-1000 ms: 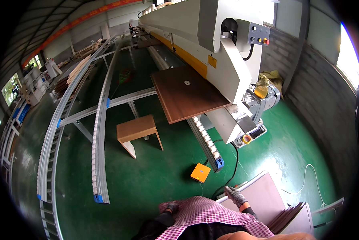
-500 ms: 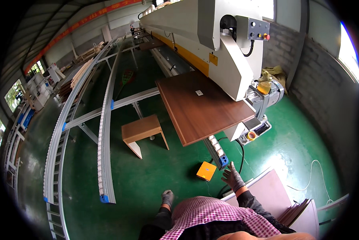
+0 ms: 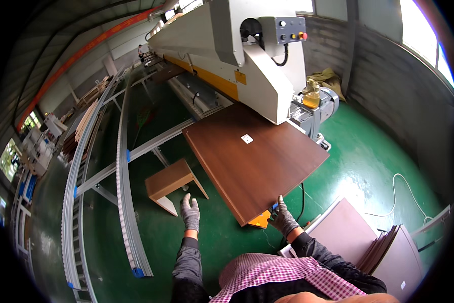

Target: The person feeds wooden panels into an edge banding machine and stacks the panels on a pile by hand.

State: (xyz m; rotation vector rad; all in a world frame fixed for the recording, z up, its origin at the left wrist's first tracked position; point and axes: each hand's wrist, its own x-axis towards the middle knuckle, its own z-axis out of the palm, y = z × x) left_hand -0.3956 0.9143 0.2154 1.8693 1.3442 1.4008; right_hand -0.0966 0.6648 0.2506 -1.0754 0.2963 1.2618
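Note:
A dark brown panel (image 3: 259, 156) with a small white label (image 3: 246, 139) sticks out from the long white machine (image 3: 265, 83) toward me. My right hand (image 3: 284, 220), in a grey glove, is at the panel's near edge with its fingers apart; whether it touches the edge I cannot tell. Farther left, my gloved left hand (image 3: 190, 213) is raised with fingers stretched out, holding nothing. It is in front of a small brown bench (image 3: 170, 180) and apart from the panel.
An orange box (image 3: 260, 220) lies on the green floor, partly hidden under the panel. Roller rails (image 3: 124, 197) run along the left. Pinkish-brown panels (image 3: 344, 230) stand at my right, near a white cable (image 3: 394, 194). A motor (image 3: 318, 108) juts from the machine's side.
The brown panel has come farther out of the machine toward me. Both hands have moved forward, the left rising beside the bench and the right reaching the panel's edge. The view has shifted.

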